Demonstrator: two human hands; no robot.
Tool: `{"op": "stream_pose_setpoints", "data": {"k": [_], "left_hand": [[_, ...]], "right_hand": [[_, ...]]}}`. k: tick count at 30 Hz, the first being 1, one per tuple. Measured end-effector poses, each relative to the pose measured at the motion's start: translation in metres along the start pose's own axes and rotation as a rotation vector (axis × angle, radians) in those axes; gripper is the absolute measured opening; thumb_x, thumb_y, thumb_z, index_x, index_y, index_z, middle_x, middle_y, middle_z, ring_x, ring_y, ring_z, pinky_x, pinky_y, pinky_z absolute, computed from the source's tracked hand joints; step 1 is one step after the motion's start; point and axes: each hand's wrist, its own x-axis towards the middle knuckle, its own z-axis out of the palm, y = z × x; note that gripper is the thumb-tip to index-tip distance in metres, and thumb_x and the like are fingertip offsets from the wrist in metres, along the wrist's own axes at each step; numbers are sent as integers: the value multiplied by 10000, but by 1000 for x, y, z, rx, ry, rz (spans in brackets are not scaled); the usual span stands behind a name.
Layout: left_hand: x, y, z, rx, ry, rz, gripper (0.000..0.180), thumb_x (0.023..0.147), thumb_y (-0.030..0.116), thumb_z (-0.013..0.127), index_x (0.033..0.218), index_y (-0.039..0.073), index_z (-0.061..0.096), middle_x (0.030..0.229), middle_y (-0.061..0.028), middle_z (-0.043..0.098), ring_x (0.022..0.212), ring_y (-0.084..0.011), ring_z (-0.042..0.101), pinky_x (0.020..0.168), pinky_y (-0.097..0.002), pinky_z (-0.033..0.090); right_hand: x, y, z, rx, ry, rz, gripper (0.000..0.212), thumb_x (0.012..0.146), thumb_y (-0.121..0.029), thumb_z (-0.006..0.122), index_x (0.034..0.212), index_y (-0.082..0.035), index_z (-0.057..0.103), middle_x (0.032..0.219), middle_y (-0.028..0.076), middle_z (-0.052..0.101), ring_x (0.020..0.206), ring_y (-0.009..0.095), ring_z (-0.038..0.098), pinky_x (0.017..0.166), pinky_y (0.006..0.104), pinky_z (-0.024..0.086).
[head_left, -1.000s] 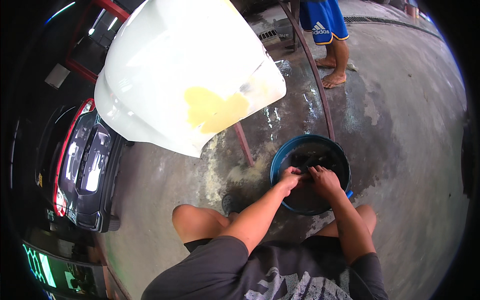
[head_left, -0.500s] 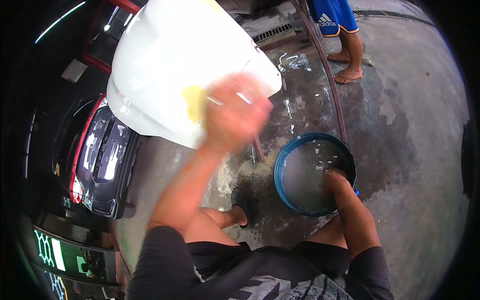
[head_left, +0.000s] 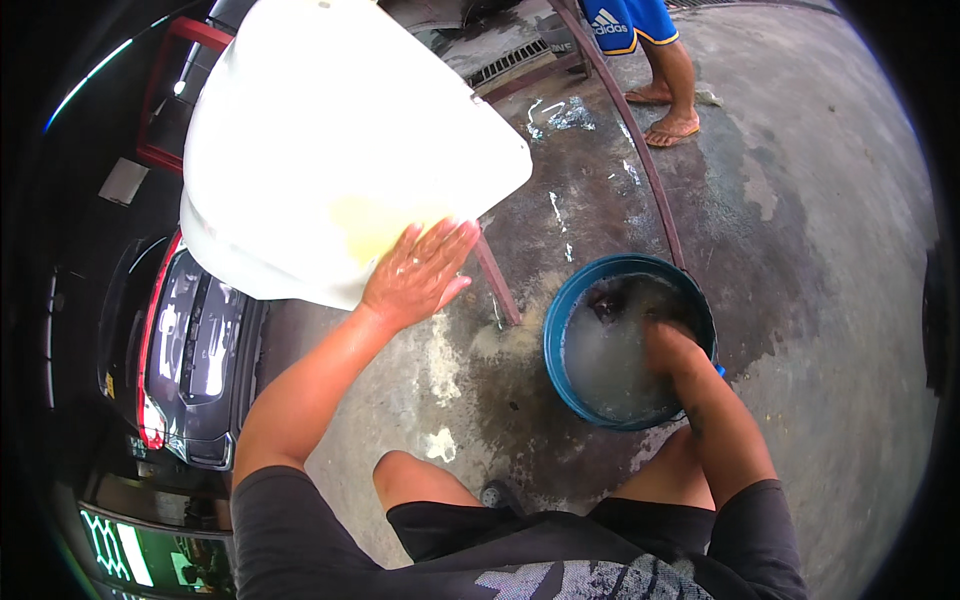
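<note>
My left hand (head_left: pixel 423 268) lies palm down with its fingers stretched out at the near edge of a large white panel (head_left: pixel 300 130), which looks like a car body part. Just beyond the fingertips is a yellowish patch (head_left: pixel 368 228) on the panel; glare blurs its outline. Wet spots glisten on the back of this hand. My right hand (head_left: pixel 672 345) is dipped into cloudy water (head_left: pixel 605 365) inside a round blue tub (head_left: pixel 557 375). Its fingers are under the surface and cannot be made out. Something dark (head_left: pixel 608 303) shows in the water near the tub's far side.
A brown metal stand (head_left: pixel 655 195) runs beside the panel down to the tub. Another person's legs in blue shorts and flip-flops (head_left: pixel 672 128) stand at the far right. A dark car (head_left: pixel 200 350) is parked at left. The concrete floor (head_left: pixel 830 330) has wet patches.
My left hand, blurred before, has come down and left to the panel's near edge. My right hand stays in the tub, where a dark shape now shows in the water.
</note>
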Motion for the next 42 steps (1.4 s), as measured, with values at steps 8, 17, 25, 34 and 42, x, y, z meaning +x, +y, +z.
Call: {"op": "stream_pose_setpoints", "data": {"k": [8,17,25,34,42], "left_hand": [[-135,37,20,-408,-188,26,812,1036,426,708,1737,146,408,1826,-156,314,1725,-346,196,1399,-530,173],[-222,74,103,-1800,-112,-976,794,964,325,862,1636,93,510,1723,-187,467,1633,-401,391,1332,-557,323],[-163,87,94,-2632,1094,-1094,1069,934,649,830,1669,11,387,1682,-130,504,1546,-314,500,1306,-564,391],[-176,59,87,-2708,1046,-1250,856,1069,579,696,1609,-40,454,1613,-133,576,1467,-283,583,1238,-482,491],[-175,55,73,-2739,1116,-1284,926,1073,713,588,1689,49,393,1686,-75,503,1524,-257,510,1270,-456,429]], "right_hand": [[-26,-37,-20,253,220,7,639,791,-211,865,1365,-6,675,1238,280,770,1190,448,745,1012,515,600],[-3,-46,-6,221,453,148,666,785,-196,876,1390,-6,673,1312,295,748,1280,440,712,1083,499,578],[-15,-90,47,88,305,591,665,786,-207,889,1393,-30,683,1321,252,760,1283,431,712,1056,487,592],[-71,-248,0,444,946,589,653,924,-475,888,1337,-9,690,1228,252,782,1207,434,738,1030,492,570],[-49,-475,-173,471,1561,-169,547,1001,-296,825,1388,25,608,1291,266,692,1175,420,698,1045,494,546]]}}
